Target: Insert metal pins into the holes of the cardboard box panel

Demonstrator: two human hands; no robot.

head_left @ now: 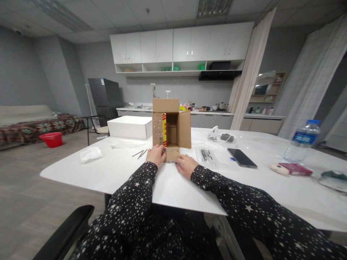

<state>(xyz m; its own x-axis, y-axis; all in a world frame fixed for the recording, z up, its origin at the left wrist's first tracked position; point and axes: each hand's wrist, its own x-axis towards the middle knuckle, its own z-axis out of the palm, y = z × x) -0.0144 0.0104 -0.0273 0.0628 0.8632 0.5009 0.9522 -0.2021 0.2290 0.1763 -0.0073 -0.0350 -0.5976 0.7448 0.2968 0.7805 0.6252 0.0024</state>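
A small cardboard box [184, 126] stands on the table with its opening towards me and its flaps spread. Metal dots and small holes mark its left flap, and a yellow and red tape strip runs beside the opening. My left hand [156, 155] is closed at the lower left corner of the box, fingertips against the cardboard. Low in front of the bottom flap, my right hand [187, 166] pinches a thin, shiny metal rod [171, 161], too small to identify surely. Several long metal nails or screws [140, 154] lie left of my left hand.
Right of the box are a clear plastic case [207, 156] with dark metal pieces, a phone [241, 157], a white cabled device [214, 133], a maroon box [298, 169] and a water bottle [299, 142]. A white box [130, 127] and crumpled tissue [91, 154] lie left.
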